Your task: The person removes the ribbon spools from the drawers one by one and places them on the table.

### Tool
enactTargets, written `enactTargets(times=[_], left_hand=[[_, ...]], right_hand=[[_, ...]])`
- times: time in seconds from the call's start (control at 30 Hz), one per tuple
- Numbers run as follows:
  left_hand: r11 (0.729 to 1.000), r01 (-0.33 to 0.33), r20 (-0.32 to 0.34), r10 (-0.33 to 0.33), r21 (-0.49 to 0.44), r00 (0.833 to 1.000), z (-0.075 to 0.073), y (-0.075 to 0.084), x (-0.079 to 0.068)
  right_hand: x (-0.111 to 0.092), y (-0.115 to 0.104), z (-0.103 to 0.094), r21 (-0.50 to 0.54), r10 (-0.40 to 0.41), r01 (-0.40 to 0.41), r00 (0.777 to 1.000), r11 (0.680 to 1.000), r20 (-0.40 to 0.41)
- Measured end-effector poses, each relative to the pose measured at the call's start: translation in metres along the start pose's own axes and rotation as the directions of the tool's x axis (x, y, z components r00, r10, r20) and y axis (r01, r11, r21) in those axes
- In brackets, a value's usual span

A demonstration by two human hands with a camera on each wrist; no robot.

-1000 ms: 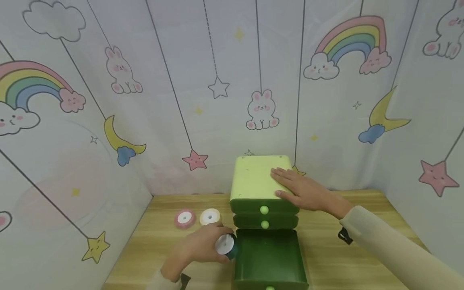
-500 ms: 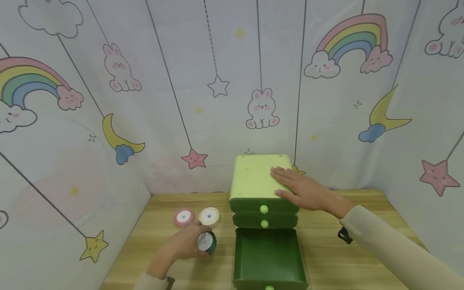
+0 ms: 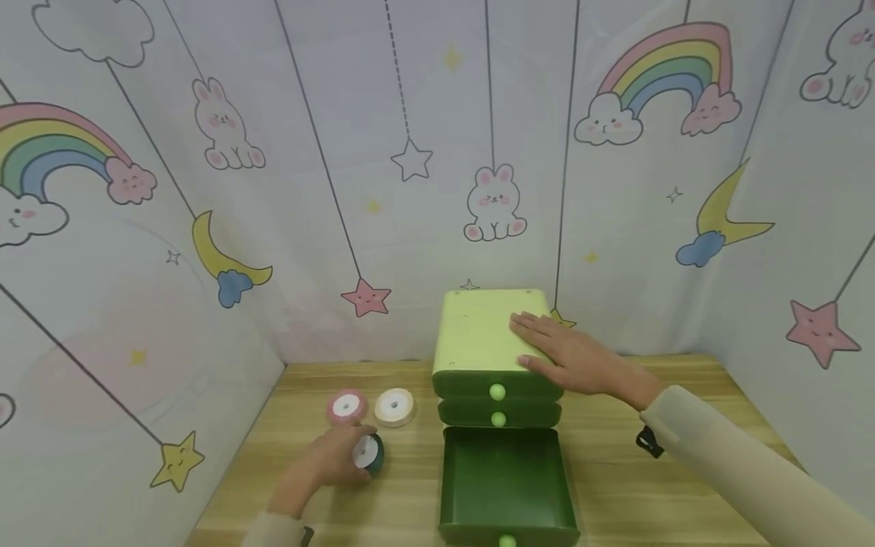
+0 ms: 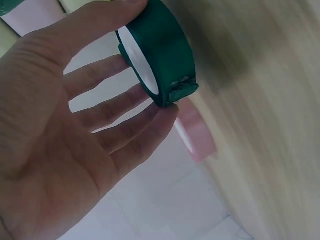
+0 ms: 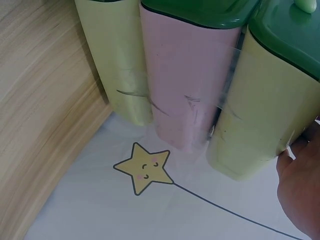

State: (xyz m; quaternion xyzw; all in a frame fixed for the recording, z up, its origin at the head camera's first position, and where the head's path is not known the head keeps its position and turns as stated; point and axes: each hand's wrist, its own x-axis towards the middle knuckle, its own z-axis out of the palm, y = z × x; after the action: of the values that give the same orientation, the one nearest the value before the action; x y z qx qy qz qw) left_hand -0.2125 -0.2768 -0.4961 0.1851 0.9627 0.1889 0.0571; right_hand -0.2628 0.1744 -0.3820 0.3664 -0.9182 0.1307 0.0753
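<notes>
My left hand grips a roll of dark green ribbon with a white core, pinched at its edges between thumb and fingertips. It is over the table, left of the pulled-out bottom drawer, whose inside is bare. Just beyond this hand lie a pink ribbon roll and a cream ribbon roll. My right hand, fingers straight, rests on the light-green top of a small drawer cabinet. In the right wrist view, the cabinet's yellow and pink side walls show beside that hand.
Two upper dark-green drawers with round light-green knobs are closed. The cabinet stands on a wood-grain table. A cloth backdrop printed with rabbits, stars and rainbows encloses the table at the back and sides.
My left hand has moved leftward with the green ribbon roll, from the edge of the pulled-out drawer to near the pink roll. My right hand has stayed on the cabinet top.
</notes>
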Motion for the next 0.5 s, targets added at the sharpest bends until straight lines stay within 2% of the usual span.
enactTargets(times=[0.1,0.27,0.5], left_hand=[[1.0,0.018,-0.003,-0.018,0.018,1.0,0.004,-0.008,0.003],[0.999,0.014,-0.023,-0.013,0.039,1.0,0.009,-0.019,0.008],[0.999,0.01,-0.02,-0.009,0.044,1.0,0.01,-0.022,0.01]], right_hand=[[0.0,0.0,0.0,0.004,0.003,-0.003,1.0,1.0,-0.002],[0.001,0.001,0.0,0.007,0.006,-0.006,1.0,1.0,0.003],[0.0,0.001,0.0,0.005,0.005,-0.005,1.0,1.0,0.004]])
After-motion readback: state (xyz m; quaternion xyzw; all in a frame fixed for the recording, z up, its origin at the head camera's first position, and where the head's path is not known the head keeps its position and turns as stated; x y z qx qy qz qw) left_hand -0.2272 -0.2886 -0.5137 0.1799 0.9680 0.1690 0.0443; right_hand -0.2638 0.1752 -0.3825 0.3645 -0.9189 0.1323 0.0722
